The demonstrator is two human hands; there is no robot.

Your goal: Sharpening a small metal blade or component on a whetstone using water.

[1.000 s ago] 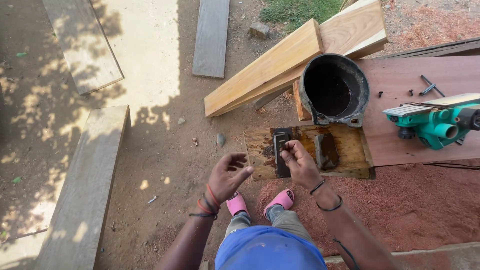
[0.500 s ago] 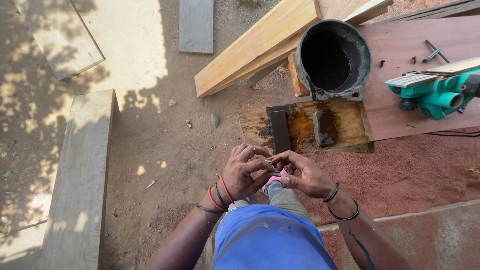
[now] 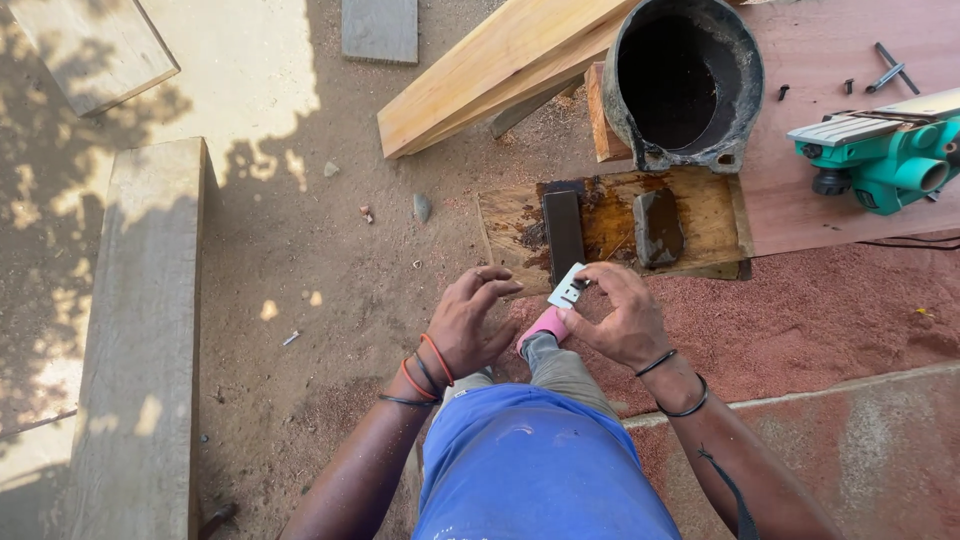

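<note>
Metal, flat and pale, the small planer blade (image 3: 567, 289) sits pinched between the right hand's (image 3: 622, 318) fingertips, turned face-up, seemingly so its edge can be inspected. Just beside it, the left hand (image 3: 470, 322) curls loosely with fingers bent and holds nothing visible. Just beyond the blade lies a wet wooden board (image 3: 712, 212) carrying a dark sharpening stone (image 3: 563, 234) and a second, rougher stone (image 3: 658, 226). Farther off stand a black bucket (image 3: 685, 150) and a green electric planer (image 3: 885, 160).
</note>
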